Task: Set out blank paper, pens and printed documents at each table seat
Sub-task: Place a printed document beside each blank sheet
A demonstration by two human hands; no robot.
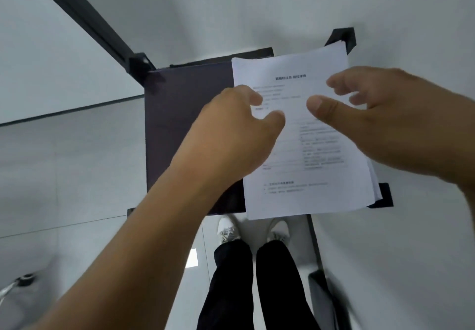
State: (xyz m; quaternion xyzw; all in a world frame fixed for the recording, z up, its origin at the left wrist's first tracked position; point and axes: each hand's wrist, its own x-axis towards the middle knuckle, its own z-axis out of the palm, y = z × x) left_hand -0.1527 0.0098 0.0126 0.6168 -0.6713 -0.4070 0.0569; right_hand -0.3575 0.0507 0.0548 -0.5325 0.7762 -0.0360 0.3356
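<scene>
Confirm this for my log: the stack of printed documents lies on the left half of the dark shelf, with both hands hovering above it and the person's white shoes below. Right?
Not quite. The head view shows the stack of printed documents on the right half of the dark shelf, not the left. The left hand and right hand do hover above it, white shoes below.
</scene>
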